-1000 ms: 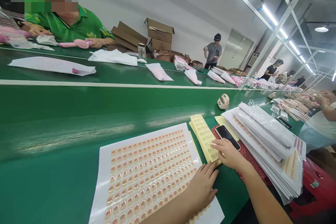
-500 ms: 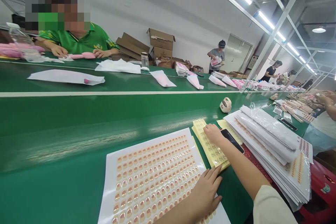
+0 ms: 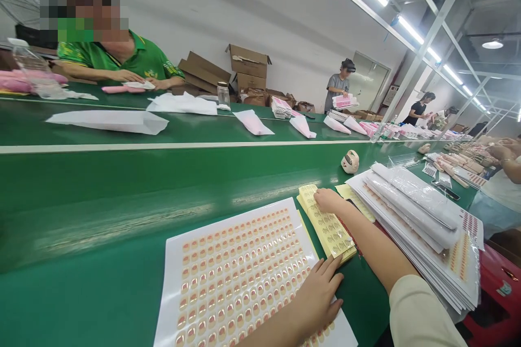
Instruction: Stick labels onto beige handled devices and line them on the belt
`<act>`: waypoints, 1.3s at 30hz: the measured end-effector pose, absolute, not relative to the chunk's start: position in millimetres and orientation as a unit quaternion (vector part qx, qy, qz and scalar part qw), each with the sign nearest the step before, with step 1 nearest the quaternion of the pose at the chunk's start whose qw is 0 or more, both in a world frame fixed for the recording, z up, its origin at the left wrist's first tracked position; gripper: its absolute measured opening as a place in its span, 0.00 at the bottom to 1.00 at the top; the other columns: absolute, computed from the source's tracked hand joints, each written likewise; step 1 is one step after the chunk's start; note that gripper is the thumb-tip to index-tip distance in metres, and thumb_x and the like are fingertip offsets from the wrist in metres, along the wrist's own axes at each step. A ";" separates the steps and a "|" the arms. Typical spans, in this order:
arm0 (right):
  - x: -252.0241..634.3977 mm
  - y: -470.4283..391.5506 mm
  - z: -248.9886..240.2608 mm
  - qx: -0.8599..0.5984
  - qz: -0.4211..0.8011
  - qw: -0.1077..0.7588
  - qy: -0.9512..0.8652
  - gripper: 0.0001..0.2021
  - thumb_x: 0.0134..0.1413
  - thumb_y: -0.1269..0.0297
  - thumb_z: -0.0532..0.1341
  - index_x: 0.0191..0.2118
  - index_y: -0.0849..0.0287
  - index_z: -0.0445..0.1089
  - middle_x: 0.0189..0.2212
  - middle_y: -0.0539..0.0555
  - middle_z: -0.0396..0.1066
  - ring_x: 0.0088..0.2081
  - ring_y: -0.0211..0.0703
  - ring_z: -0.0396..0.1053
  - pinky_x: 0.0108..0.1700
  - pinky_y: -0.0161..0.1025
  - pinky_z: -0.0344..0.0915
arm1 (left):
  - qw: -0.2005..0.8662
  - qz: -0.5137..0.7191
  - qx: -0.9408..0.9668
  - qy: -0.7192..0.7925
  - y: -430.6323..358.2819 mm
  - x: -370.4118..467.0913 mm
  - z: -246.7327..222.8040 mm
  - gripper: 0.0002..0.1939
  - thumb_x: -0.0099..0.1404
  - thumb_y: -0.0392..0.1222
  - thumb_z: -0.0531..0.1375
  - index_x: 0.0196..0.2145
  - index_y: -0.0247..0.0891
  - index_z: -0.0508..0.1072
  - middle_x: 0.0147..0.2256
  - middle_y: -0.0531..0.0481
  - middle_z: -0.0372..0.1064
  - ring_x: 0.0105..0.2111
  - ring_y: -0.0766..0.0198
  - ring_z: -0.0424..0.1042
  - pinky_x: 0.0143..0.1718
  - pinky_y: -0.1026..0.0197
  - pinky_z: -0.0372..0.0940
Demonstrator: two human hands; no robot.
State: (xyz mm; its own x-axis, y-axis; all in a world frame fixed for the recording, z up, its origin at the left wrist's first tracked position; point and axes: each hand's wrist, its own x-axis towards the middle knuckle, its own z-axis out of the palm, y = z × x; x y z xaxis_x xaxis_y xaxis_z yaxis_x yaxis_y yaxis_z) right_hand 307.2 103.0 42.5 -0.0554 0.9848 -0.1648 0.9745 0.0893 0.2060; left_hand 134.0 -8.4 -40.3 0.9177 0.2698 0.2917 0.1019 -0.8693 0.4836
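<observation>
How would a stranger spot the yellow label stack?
On the green table, find the large white sheet of rounded stickers. Just right lies the yellow label stack, narrow and finely printed. Unlike its neighbours, it has the right hand at its far end.

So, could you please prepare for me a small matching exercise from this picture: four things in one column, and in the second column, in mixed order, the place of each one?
Column 1
1. left hand
2. right hand
3. sticker sheet
4. jar

Column 2
A. at the far part of the yellow labels
B. beyond the white strip
C. at the near end of the yellow labels
D. left of the yellow labels, partly under an arm

Right pairs: 1-C, 2-A, 3-D, 4-B
</observation>
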 end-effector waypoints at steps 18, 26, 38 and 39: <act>315.5 87.9 34.7 0.737 -0.104 -0.146 0.652 0.05 0.49 0.76 0.53 0.28 0.61 0.64 0.25 0.51 0.68 0.25 0.34 0.65 0.26 0.29 0.58 | 0.196 0.215 0.952 0.098 8.8 136.8 -48.6 0.32 0.58 0.43 0.57 0.58 0.37 0.49 0.58 0.41 0.51 0.58 0.51 0.50 0.54 0.43 0.54; 315.8 90.6 33.2 0.731 -0.091 -0.144 0.661 0.06 0.48 0.77 0.54 0.27 0.61 0.64 0.25 0.51 0.65 0.26 0.35 0.62 0.28 0.30 0.58 | 0.245 0.137 0.953 0.115 5.8 133.9 -35.9 0.32 0.56 0.40 0.58 0.57 0.38 0.52 0.60 0.43 0.48 0.59 0.52 0.46 0.57 0.43 0.48; 319.1 24.7 31.1 0.765 -0.059 -0.188 0.613 0.09 0.52 0.71 0.55 0.39 0.64 0.70 0.41 0.59 0.66 0.44 0.43 0.63 0.48 0.38 0.57 | 0.221 0.210 0.949 0.084 9.0 128.2 -40.9 0.23 0.58 0.35 0.53 0.53 0.36 0.57 0.57 0.41 0.53 0.58 0.52 0.50 0.55 0.42 0.52; 320.2 10.5 30.9 0.779 -0.059 -0.194 0.594 0.10 0.52 0.70 0.55 0.39 0.64 0.71 0.40 0.59 0.67 0.45 0.44 0.63 0.49 0.39 0.57 | 0.217 0.219 0.947 0.084 10.0 127.7 -41.3 0.22 0.59 0.35 0.52 0.52 0.36 0.59 0.56 0.41 0.55 0.57 0.52 0.51 0.55 0.42 0.53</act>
State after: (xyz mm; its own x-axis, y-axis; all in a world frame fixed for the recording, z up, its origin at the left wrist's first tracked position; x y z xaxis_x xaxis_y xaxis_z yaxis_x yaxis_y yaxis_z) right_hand 320.2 10.5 30.9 0.2875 0.9476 0.1392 0.9022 -0.2192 -0.3716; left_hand 127.7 10.0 -41.3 0.8898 0.2538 0.3792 0.0634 -0.8917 0.4482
